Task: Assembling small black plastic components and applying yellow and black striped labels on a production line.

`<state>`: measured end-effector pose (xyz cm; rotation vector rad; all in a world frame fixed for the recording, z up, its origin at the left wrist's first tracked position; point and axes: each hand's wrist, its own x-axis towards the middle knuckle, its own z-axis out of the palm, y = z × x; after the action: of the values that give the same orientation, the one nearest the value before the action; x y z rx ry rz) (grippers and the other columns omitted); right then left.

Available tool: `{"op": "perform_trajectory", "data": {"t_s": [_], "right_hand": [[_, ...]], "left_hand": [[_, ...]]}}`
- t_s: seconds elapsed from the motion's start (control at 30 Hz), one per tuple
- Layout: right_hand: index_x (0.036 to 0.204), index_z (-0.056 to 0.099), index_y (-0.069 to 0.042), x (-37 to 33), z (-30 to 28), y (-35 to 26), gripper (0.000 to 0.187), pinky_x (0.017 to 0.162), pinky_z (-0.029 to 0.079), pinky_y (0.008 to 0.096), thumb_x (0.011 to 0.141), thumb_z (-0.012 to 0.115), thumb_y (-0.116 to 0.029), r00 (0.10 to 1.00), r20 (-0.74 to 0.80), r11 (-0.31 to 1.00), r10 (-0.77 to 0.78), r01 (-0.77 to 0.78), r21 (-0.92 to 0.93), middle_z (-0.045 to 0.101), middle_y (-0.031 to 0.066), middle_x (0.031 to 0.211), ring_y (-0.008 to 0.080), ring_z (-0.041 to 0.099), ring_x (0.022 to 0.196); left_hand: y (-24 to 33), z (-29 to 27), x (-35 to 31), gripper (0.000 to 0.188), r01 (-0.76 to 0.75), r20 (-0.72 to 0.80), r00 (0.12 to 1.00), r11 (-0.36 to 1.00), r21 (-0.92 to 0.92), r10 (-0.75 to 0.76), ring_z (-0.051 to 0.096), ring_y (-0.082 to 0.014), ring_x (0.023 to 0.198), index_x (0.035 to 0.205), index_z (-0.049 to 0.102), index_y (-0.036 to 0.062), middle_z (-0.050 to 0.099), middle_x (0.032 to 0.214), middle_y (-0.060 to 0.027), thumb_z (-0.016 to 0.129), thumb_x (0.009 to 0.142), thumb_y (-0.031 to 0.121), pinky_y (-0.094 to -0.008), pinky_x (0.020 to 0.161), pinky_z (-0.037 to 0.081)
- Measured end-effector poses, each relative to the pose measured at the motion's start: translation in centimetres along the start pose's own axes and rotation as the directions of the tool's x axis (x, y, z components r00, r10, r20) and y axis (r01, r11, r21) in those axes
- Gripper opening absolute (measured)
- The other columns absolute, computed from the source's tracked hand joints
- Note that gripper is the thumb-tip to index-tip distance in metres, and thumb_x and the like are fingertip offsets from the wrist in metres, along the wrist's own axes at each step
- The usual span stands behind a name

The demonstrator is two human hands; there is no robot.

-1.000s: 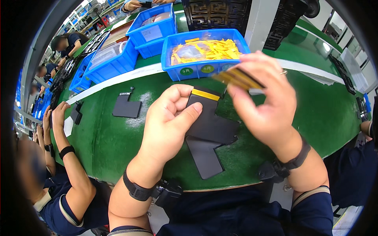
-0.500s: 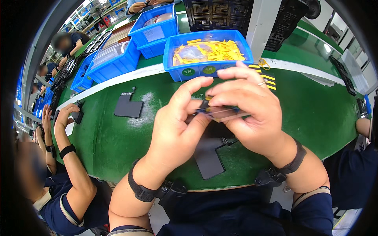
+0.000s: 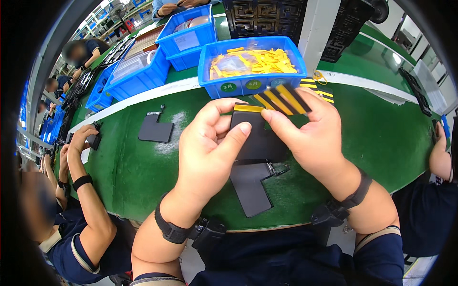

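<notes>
My left hand (image 3: 207, 143) is closed on a flat black pack (image 3: 255, 138), thumb on its face and fingers behind. Along the pack's top edge lies a yellow tape strip (image 3: 248, 108). My right hand (image 3: 312, 128) grips a strip sheet (image 3: 282, 100) banded in yellow and black, tilted above the pack. Its thumb tip touches the right end of the yellow strip. On the table just below the hands lies an L-shaped black pack (image 3: 250, 190) with a small connector, partly covered by the held one. Another such pack (image 3: 156, 129) rests farther left.
Beyond my hands stands a blue bin (image 3: 205, 78) of yellow strips, with more blue bins (image 3: 138, 78) to the left. More striped sheets (image 3: 324, 90) lie right of the bin by a white post (image 3: 320, 33). A co-worker's arms (image 3: 90, 190) reach in at left; another person's hand (image 3: 440, 157) is at right.
The held pack has turned from edge-on to face me, showing the yellow strip along its top. My right hand now holds the striped sheet up to the right of it.
</notes>
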<state>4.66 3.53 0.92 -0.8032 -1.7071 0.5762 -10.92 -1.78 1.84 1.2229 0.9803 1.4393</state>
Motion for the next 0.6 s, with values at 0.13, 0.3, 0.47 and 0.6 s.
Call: {"op": "perform_trajectory", "data": {"t_s": [0.13,0.3,0.47,0.6], "right_hand": [[0.074,0.060,0.000,0.2,0.1,-0.7,0.013,0.060,0.043,0.0354,0.067,0.069,-0.006,0.994,0.029,0.989,-0.103,0.105,-0.099,0.057,0.0099,0.067,0.0267,0.054,0.065],[0.069,0.056,-0.007,1.8,-0.4,-0.8,0.015,0.065,0.041,0.0355,0.062,0.069,-0.006,0.931,0.055,0.896,-0.361,0.362,-0.257,0.056,0.0070,0.069,0.0262,0.054,0.069],[0.098,0.066,-0.005,5.1,-2.9,5.1,0.025,0.068,0.044,0.0363,0.072,0.063,-0.006,0.912,0.124,0.556,-0.390,0.341,-0.758,0.059,0.0076,0.079,0.0231,0.055,0.071],[0.115,0.060,-0.005,3.4,-2.2,1.0,0.036,0.062,0.042,0.0207,0.079,0.062,-0.003,0.963,0.117,0.966,0.243,-0.229,-0.120,0.065,0.0042,0.086,0.0073,0.052,0.076]], "left_hand": [[0.3,0.4,-0.5,0.028,-0.069,-0.028,0.996,0.946,0.317,0.082,0.060,-0.0081,0.081,0.112,0.050,-0.0029,0.066,0.095,-0.0095,0.057,0.085,-0.001,-0.0200,0.072,0.048],[-0.2,-0.6,0.5,0.025,-0.059,-0.058,0.995,0.944,0.325,0.082,0.061,-0.0084,0.080,0.109,0.050,-0.0032,0.066,0.092,-0.0097,0.055,0.085,-0.001,-0.0210,0.071,0.048],[-0.2,-0.8,0.8,0.022,0.033,-0.044,0.999,0.999,0.023,-0.032,0.061,-0.0095,0.081,0.108,0.049,-0.0030,0.066,0.092,-0.0097,0.053,0.087,-0.001,-0.0221,0.071,0.049],[-0.2,-1.3,0.6,0.024,0.072,-0.031,0.997,0.997,-0.020,-0.073,0.061,-0.0098,0.083,0.110,0.048,-0.0030,0.065,0.094,-0.0099,0.052,0.087,-0.002,-0.0221,0.073,0.048]]}}
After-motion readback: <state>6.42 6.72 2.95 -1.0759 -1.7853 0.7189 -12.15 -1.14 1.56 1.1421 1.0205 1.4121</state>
